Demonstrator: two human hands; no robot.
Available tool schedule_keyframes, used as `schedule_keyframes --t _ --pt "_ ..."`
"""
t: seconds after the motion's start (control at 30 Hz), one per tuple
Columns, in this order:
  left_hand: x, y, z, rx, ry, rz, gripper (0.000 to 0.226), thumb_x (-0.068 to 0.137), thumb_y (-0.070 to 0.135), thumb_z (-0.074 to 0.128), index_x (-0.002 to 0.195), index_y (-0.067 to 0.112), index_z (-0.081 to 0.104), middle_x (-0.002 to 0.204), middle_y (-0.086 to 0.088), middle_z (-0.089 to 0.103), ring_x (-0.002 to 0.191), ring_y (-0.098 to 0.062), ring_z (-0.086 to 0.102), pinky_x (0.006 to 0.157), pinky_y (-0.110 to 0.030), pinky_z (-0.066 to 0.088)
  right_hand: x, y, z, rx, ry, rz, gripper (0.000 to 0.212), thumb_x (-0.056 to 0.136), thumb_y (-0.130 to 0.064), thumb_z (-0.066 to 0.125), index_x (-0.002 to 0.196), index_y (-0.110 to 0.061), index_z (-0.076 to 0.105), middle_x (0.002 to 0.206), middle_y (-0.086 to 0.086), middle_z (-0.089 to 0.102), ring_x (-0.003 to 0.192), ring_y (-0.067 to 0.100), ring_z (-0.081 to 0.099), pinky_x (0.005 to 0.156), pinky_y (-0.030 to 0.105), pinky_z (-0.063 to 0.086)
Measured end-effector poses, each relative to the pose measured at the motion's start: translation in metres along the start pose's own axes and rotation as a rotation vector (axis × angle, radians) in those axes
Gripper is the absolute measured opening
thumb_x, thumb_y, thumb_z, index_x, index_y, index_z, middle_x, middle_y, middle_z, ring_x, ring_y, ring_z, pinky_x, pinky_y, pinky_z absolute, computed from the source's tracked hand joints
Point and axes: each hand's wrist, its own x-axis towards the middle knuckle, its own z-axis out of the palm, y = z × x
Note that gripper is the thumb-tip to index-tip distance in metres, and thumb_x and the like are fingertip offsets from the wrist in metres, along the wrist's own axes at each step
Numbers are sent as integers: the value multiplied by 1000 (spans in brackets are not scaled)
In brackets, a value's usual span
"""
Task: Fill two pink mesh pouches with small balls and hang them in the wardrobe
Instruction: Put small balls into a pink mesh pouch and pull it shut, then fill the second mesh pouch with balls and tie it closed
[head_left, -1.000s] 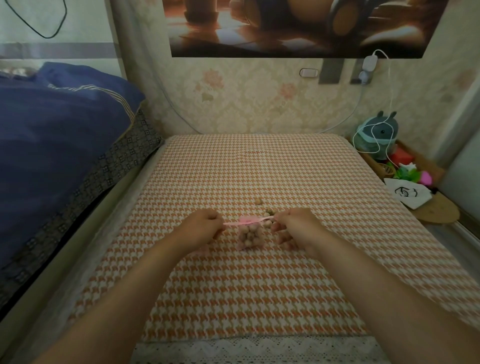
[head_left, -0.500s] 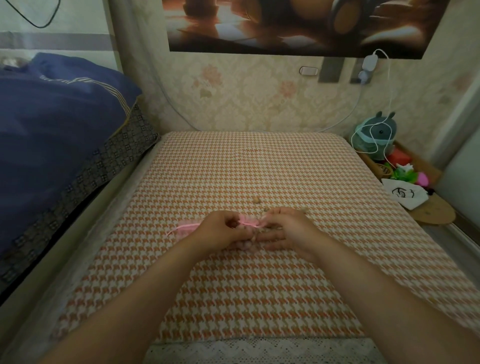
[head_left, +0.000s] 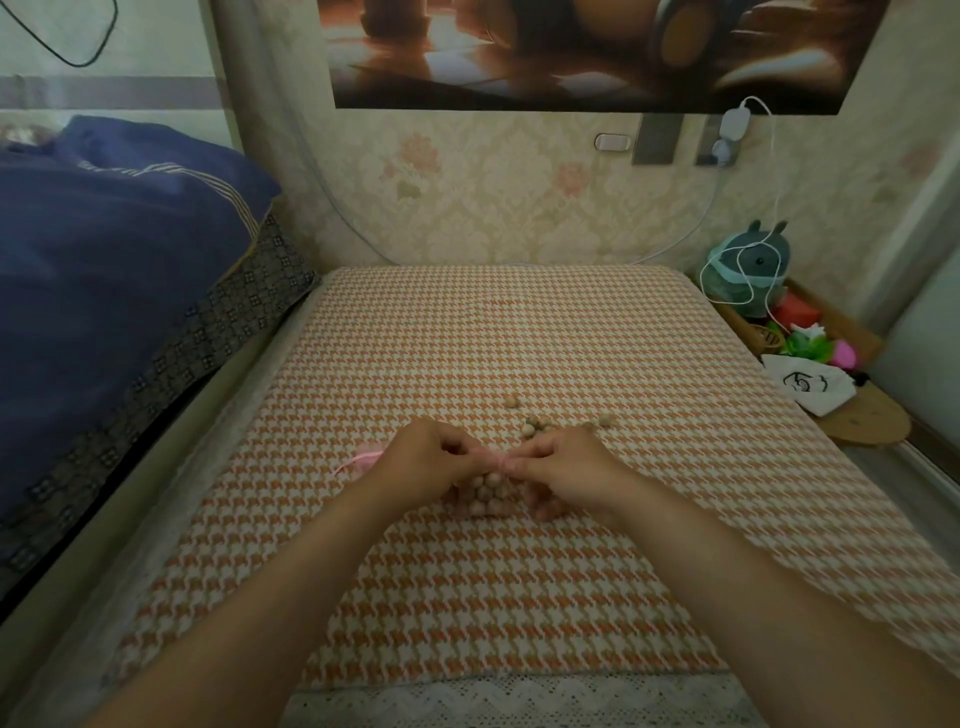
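Pink strand: on the checked cloth, just beside the left hand at its 9 o'clock; loose cord end or second pouch, cannot tell which.
Left hand: fingers curled, tips pinching the pink cord at the pouch neck from the 9 o'clock side.
Filled pouch: on the cloth between the two hands, at 6 o'clock from the pinching fingertips; packed with tan balls, mesh barely showing.
Cord: gathered at the neck, long axis running 9 to 3 o'clock between the hands.
Right hand: fingers curled, thumb and forefinger pinching the same cord from the 3 o'clock side, tips nearly touching those of the left.
Loose balls: small cluster at 12 o'clock from the right hand, one more farther toward 12.
Next move, as judged: a pull apart along the 9–3 line to cinch or knot the neck; both hands equally near; a slack neck could let balls slip out.
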Motion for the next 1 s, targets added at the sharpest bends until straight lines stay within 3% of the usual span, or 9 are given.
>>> schedule_keyframes --t 0.13,0.23,0.3,0.37,0.5,0.67,0.87,0.93,1.0 --pt "-1 -1 -8 122 -59 12 14 83 46 75 87 35 81 83 2 77 84 -21 72 82 -44 60 3 1 -2 -97 -26 -37 14 92 -14 76 105 -11 78 71 11 72 53 14 64 53 29 58" --pt "-5 -2 -18 184 -115 -16 16 91 34 68 91 23 80 87 1 77 87 -20 72 85 -44 59 7 3 -3 -232 -36 -68 9 93 -13 75 100 -17 78 89 23 76 51 12 63 54 28 58" --pt "-7 -5 -24 252 -102 -11 10 90 22 69 88 22 80 84 2 76 83 -17 72 83 -42 59 9 2 -4 -334 -20 -90 11 93 -16 74 103 -16 79 86 10 77 47 8 61 51 25 54" --pt "-10 -6 -28 341 -52 24 9 88 24 73 83 28 78 77 6 75 74 -10 70 78 -38 59 9 0 -5 -429 3 -114 10 94 -22 73 100 -18 80 81 -8 73 49 4 60 52 22 49" --pt "-13 -9 -31 284 -7 32 11 89 26 73 80 21 78 71 4 74 67 -11 71 72 -38 61 7 -2 -8 -443 31 -143 14 96 -24 71 88 -17 80 75 1 76 46 10 57 52 28 50" --pt "-13 -12 -31 215 -21 -40 16 91 24 71 75 20 75 73 -4 74 73 -27 72 67 -48 61 7 -3 -8 -428 42 -95 16 96 -20 70 84 -14 78 63 -4 71 46 11 60 52 28 51" --pt "-9 -7 -25 295 44 -49 19 91 27 71 77 14 75 77 0 72 78 -25 70 66 -32 58 8 -7 -1 -362 57 -3 23 101 -18 63 80 -12 70 62 1 71 49 14 69 51 31 58" --pt "-8 -10 -24 310 78 -60 19 89 30 73 71 22 73 87 11 67 91 -19 68 73 -30 55 8 -6 3 -339 54 28 20 102 -18 62 84 -13 70 78 7 75 60 21 75 57 38 63" --pt "-7 -13 -24 437 136 -36 19 86 34 75 68 34 69 113 14 57 118 -15 53 93 -30 46 9 -6 7 -314 57 34 18 102 -20 61 87 -15 69 93 12 74 72 26 78 64 44 65"
